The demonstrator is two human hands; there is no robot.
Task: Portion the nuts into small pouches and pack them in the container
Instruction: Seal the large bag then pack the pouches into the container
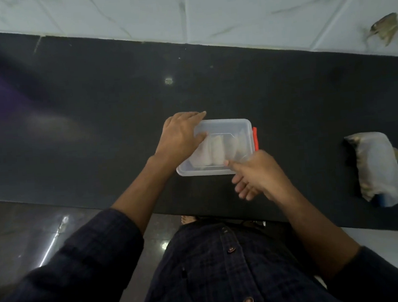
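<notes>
A clear plastic container point(227, 126) with its translucent lid on sits on the black counter point(96, 111). Pale pouches point(213, 151) show through the lid. My left hand point(180, 135) holds the container's far left corner, thumb on the lid and fingers over the far rim. My right hand point(257, 172) is at the near right corner, thumb pressing on the lid's edge, the other fingers loosely curled below the rim. A red strip point(255, 138) lies against the container's right side.
A large bag point(375, 166) of nuts lies on the counter at the right. White marbled wall tiles point(230, 11) run behind the counter, with a brownish scrap point(385, 30) at the far right. The counter's near edge is by my waist.
</notes>
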